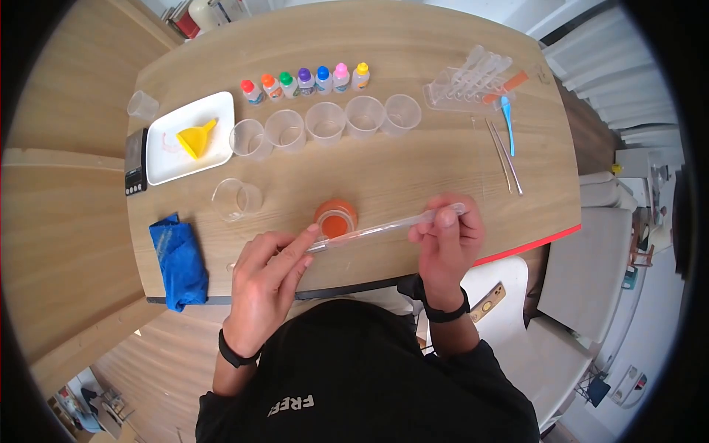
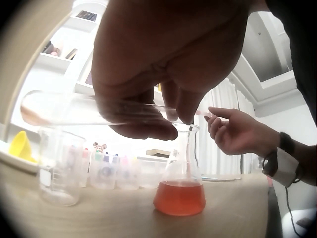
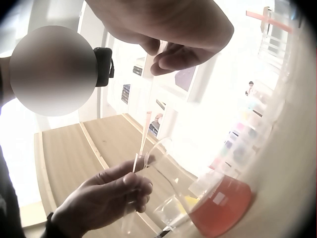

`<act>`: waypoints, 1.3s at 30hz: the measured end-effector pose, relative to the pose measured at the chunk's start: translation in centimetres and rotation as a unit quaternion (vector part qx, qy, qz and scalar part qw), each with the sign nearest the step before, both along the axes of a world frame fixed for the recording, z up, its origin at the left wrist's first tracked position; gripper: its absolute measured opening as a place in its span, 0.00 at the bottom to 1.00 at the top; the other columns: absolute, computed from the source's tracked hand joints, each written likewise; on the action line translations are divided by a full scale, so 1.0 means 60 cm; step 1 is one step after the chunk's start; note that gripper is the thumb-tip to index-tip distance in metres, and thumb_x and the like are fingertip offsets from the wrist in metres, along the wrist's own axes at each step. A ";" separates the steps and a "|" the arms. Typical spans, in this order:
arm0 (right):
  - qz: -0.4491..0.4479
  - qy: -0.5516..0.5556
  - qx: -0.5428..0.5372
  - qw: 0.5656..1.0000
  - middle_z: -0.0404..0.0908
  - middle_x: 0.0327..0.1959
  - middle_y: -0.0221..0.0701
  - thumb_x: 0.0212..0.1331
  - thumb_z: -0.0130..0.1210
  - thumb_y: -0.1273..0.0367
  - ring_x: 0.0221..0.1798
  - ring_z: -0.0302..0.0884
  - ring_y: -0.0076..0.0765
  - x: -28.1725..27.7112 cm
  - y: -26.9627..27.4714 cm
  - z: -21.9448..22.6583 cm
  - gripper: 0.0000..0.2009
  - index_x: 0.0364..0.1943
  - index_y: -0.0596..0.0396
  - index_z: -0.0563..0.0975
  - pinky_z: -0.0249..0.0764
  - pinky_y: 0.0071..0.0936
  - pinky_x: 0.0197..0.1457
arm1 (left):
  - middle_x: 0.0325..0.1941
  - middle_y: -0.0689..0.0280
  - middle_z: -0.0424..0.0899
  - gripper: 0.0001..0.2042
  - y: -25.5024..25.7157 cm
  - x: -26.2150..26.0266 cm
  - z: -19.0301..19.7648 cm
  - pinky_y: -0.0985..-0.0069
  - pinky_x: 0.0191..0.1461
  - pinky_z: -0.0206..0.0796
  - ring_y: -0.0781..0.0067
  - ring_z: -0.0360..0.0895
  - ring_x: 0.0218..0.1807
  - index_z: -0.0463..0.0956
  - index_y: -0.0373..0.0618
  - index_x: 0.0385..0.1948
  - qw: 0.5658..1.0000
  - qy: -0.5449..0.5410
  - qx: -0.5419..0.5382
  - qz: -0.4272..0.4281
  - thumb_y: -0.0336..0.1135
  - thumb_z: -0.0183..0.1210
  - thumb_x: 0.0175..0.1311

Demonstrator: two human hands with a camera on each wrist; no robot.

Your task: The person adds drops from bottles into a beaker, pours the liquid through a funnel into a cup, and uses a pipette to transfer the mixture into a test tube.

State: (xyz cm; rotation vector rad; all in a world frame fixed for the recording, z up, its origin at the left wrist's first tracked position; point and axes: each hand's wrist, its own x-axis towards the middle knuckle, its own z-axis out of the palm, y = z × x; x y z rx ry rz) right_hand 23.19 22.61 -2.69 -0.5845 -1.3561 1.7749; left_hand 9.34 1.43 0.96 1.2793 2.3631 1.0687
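My left hand (image 1: 269, 277) grips a clear test tube (image 2: 69, 109) lying nearly level in the left wrist view. My right hand (image 1: 447, 240) pinches the bulb end of a clear plastic dropper (image 1: 384, 225). The dropper slants down to the left, and its thin end sits inside the tube's mouth in the right wrist view. Pale orange liquid shows in its lower stem. Just beyond the hands stands a conical flask (image 2: 179, 196) with orange-red liquid in its base. A clear beaker (image 1: 236, 199) is left of the flask.
Several plastic cups (image 1: 325, 122) line up before several colour-capped bottles (image 1: 288, 85). A white tray (image 1: 166, 166) with a yellow funnel (image 1: 196, 139), a scale (image 1: 136, 162) and a blue cloth (image 1: 177, 262) lie left. At right are a test tube rack (image 1: 443, 96), blue spoon (image 1: 507, 122) and metal rods (image 1: 509, 159).
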 end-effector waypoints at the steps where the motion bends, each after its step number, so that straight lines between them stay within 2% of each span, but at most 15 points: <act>1: -0.012 0.017 -0.006 1.000 0.82 0.26 0.29 0.79 0.61 0.63 0.26 0.81 0.26 0.000 -0.001 0.001 0.12 0.48 0.61 0.80 0.76 0.25 0.30 | 0.45 0.56 0.87 0.20 -0.001 0.000 0.000 0.67 0.49 0.76 0.58 0.83 0.45 0.86 0.40 0.62 1.000 -0.001 0.001 0.003 0.21 0.69 0.67; 5: -0.025 0.059 -0.020 0.998 0.81 0.27 0.30 0.79 0.61 0.64 0.27 0.81 0.26 0.003 0.009 0.004 0.11 0.48 0.61 0.80 0.77 0.26 0.31 | 0.41 0.60 0.85 0.22 -0.002 0.000 -0.012 0.63 0.46 0.73 0.57 0.80 0.40 0.88 0.47 0.62 0.999 0.009 0.034 0.013 0.25 0.72 0.64; 12: -0.012 0.039 0.004 0.999 0.83 0.33 0.32 0.78 0.62 0.67 0.28 0.83 0.26 0.006 0.003 -0.001 0.09 0.47 0.61 0.80 0.78 0.25 0.32 | 0.41 0.60 0.85 0.23 -0.003 0.000 -0.013 0.63 0.46 0.73 0.57 0.81 0.41 0.88 0.48 0.62 0.999 0.000 0.035 0.022 0.25 0.72 0.64; 15: 0.030 0.027 0.027 0.999 0.85 0.37 0.35 0.77 0.63 0.69 0.30 0.86 0.27 0.013 -0.007 -0.014 0.08 0.47 0.62 0.81 0.79 0.25 0.33 | 0.42 0.60 0.85 0.23 0.001 0.000 -0.011 0.63 0.47 0.73 0.56 0.80 0.41 0.88 0.48 0.62 0.999 -0.003 0.035 0.015 0.24 0.72 0.64; 18: 0.060 0.029 0.137 0.988 0.86 0.38 0.37 0.76 0.63 0.71 0.32 0.88 0.28 0.010 -0.008 -0.017 0.08 0.47 0.63 0.81 0.80 0.25 0.35 | 0.42 0.60 0.85 0.23 0.002 0.001 -0.011 0.63 0.47 0.73 0.56 0.80 0.41 0.87 0.48 0.62 0.999 -0.002 0.042 0.006 0.24 0.72 0.64; 21: 0.079 0.042 0.130 0.988 0.86 0.37 0.38 0.75 0.65 0.70 0.32 0.87 0.28 0.010 -0.008 -0.005 0.09 0.46 0.63 0.82 0.80 0.24 0.36 | 0.42 0.59 0.85 0.23 0.002 0.001 -0.012 0.63 0.47 0.74 0.55 0.80 0.41 0.87 0.47 0.62 0.999 -0.002 0.043 0.008 0.23 0.71 0.64; 27: -0.014 0.111 0.067 0.991 0.86 0.35 0.39 0.71 0.69 0.69 0.31 0.86 0.29 0.020 -0.006 0.030 0.10 0.44 0.63 0.83 0.78 0.25 0.36 | 0.44 0.55 0.88 0.26 -0.014 -0.003 -0.015 0.64 0.51 0.77 0.56 0.84 0.43 0.81 0.38 0.68 0.997 -0.047 0.057 0.040 0.19 0.69 0.66; 29: -0.031 0.054 0.211 0.975 0.87 0.33 0.37 0.68 0.71 0.70 0.30 0.86 0.30 0.029 0.008 0.022 0.10 0.44 0.63 0.84 0.78 0.26 0.34 | 0.46 0.54 0.89 0.28 -0.023 -0.004 -0.016 0.66 0.54 0.79 0.57 0.86 0.44 0.78 0.36 0.70 0.993 -0.071 0.055 0.071 0.18 0.68 0.67; 30: -0.038 0.024 0.281 0.959 0.87 0.32 0.37 0.67 0.72 0.70 0.30 0.85 0.31 0.028 0.012 0.023 0.10 0.45 0.62 0.84 0.78 0.26 0.33 | 0.50 0.55 0.91 0.31 -0.033 -0.007 -0.021 0.67 0.58 0.80 0.61 0.89 0.49 0.73 0.36 0.75 0.994 -0.071 0.042 0.074 0.17 0.66 0.69; 33: 0.060 -0.047 0.410 0.909 0.86 0.29 0.33 0.63 0.74 0.72 0.28 0.84 0.29 0.005 0.018 0.048 0.11 0.46 0.59 0.86 0.76 0.26 0.30 | 0.53 0.55 0.92 0.32 -0.039 -0.011 -0.020 0.66 0.62 0.80 0.62 0.90 0.53 0.68 0.38 0.79 0.989 -0.102 0.052 0.095 0.17 0.64 0.72; 36: 0.120 -0.098 0.405 0.901 0.88 0.31 0.31 0.61 0.75 0.73 0.27 0.78 0.25 -0.021 0.003 0.051 0.10 0.44 0.57 0.88 0.72 0.24 0.30 | 0.53 0.56 0.92 0.34 -0.037 -0.008 -0.015 0.66 0.64 0.79 0.64 0.90 0.55 0.65 0.39 0.80 0.982 -0.136 0.062 0.112 0.17 0.64 0.72; 39: 0.125 -0.126 0.392 0.903 0.87 0.31 0.31 0.60 0.76 0.73 0.27 0.79 0.21 -0.042 -0.010 0.038 0.10 0.44 0.57 0.89 0.73 0.21 0.30 | 0.54 0.56 0.92 0.36 -0.039 -0.008 -0.020 0.66 0.64 0.79 0.64 0.90 0.55 0.65 0.39 0.80 0.984 -0.135 0.060 0.104 0.17 0.66 0.70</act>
